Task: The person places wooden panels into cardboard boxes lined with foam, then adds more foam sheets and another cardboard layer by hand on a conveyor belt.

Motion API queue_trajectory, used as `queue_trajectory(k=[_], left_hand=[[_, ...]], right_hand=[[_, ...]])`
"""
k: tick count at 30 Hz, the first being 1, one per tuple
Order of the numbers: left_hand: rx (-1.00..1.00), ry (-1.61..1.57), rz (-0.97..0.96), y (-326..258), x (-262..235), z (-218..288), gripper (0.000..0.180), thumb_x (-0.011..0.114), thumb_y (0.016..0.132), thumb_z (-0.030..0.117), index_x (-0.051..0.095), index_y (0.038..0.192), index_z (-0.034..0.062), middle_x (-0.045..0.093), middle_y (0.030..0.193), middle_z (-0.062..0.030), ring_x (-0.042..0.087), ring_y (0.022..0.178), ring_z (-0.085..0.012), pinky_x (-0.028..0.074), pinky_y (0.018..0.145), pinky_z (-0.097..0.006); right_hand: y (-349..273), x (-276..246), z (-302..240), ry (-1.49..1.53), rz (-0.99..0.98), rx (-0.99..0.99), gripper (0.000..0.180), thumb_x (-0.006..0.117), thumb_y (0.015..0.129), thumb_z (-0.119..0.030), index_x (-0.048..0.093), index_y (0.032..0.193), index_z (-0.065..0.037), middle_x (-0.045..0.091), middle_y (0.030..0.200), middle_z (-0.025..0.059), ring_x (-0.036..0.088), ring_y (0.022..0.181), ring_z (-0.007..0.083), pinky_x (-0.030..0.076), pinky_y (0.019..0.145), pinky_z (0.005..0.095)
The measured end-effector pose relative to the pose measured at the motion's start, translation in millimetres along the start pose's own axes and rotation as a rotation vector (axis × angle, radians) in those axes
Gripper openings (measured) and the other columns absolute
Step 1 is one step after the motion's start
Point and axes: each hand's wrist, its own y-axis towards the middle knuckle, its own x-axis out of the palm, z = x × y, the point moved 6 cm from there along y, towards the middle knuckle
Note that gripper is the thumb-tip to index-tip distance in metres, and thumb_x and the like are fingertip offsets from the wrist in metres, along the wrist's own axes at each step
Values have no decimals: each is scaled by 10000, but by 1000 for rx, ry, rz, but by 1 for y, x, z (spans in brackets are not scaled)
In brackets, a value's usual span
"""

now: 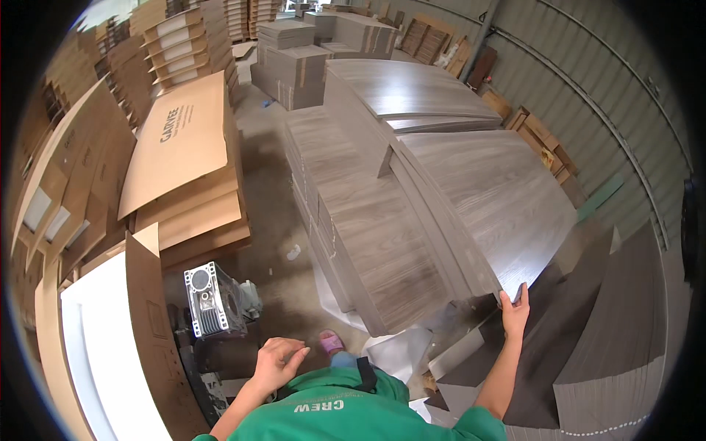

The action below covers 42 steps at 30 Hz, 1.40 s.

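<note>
My right hand grips the near corner of a grey wood-grain panel, its fingers over the edge and thumb at the side. This panel lies on top of a stack of similar boards. My left hand hangs in front of my green shirt, loosely curled with the thumb apart and nothing in it. To the left of that hand is a silver metal motor housing. A lower stack of wood-grain boards stands between my hands and the far stacks.
Flat brown cartons are piled at the left, near an open carton with a white sheet inside. Dark grey boards fill the lower right. More grey stacks stand at the back, and a corrugated wall runs along the right.
</note>
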Motion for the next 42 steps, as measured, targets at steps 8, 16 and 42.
queue_trajectory(k=[8, 16, 42], left_hand=[[-108, -57, -31, -17, 12, -14, 98, 693, 736, 115, 669, 801, 45, 667, 818, -92, 627, 769, -233, 486, 696, -315], [-231, -15, -15, -31, 1, -37, 121, 661, 776, 150, 675, 815, 36, 662, 793, -105, 633, 704, -203, 482, 635, -284], [-755, -1199, -164, 180, 144, 27, 431, 645, 798, 168, 472, 1091, -97, 591, 1013, -197, 605, 887, -289, 515, 758, -414]], right_hand=[[12, -25, 30, 297, 120, 30, 611, 651, 821, -202, 355, 1341, -80, 534, 830, 21, 509, 649, 97, 478, 562, 244], [58, -68, 73, 297, 225, 493, 354, 611, 821, -417, 521, 809, -75, 498, 680, 20, 494, 580, 132, 423, 491, 273], [-156, 129, -103, 23, -1047, 13, 228, 498, 913, -201, 608, 954, -5, 653, 850, 77, 620, 742, 137, 492, 612, 252]])
